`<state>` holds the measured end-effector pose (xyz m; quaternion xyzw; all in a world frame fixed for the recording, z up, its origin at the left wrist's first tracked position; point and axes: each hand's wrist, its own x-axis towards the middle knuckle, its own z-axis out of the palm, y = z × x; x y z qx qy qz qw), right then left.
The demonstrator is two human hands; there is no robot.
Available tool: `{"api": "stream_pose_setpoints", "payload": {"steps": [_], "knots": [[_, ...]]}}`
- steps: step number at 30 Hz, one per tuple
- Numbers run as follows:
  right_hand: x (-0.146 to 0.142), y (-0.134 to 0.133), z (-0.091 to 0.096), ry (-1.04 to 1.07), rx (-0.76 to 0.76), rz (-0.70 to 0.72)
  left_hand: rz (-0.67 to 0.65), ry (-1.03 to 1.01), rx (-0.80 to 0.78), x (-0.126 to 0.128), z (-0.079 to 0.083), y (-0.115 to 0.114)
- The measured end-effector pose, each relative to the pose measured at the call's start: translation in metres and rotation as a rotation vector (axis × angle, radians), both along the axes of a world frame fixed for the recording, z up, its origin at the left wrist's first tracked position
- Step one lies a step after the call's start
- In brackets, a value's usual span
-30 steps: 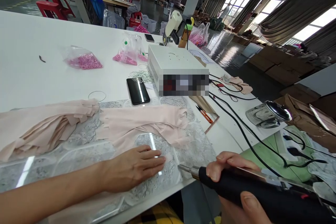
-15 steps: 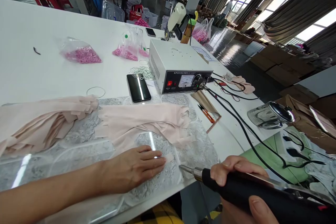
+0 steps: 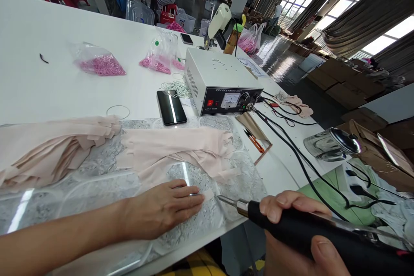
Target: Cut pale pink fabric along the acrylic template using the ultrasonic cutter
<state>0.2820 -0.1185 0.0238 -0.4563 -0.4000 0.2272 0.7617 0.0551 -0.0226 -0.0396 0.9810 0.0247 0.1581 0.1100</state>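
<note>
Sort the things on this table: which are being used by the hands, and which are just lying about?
In use:
- left hand, flat on a pink fabric strip
- right hand, gripping a black tool, tip beside the strip
- clear sheet underneath
- white box with dial, probably powering the tool

Lying about:
- phone
- bags of pink rings
- metal pot

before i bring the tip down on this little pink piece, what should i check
1. Left hand flat, pinning the pink piece on the clear sheet: ok.
2. Right hand wrapped round the black tool: ok.
3. Metal tip apart from the left fingertips: narrow gap, not ok.
4. Tip touching the piece: cannot tell.
5. Black cable lying loose from the control box: ok.
6. Box switched on: cannot tell.
</note>
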Motion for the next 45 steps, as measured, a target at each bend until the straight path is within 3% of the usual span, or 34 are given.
{"api": "stream_pose_setpoints", "payload": {"steps": [8, 45], "knots": [[0.004, 0.004, -0.007, 0.013, -0.01, 0.088, -0.007, 0.002, 0.011, 0.0, 0.001, 0.001], [0.001, 0.017, -0.011, -0.008, 0.013, 0.134, -0.014, 0.024, -0.005, -0.001, -0.001, 0.0]]}}
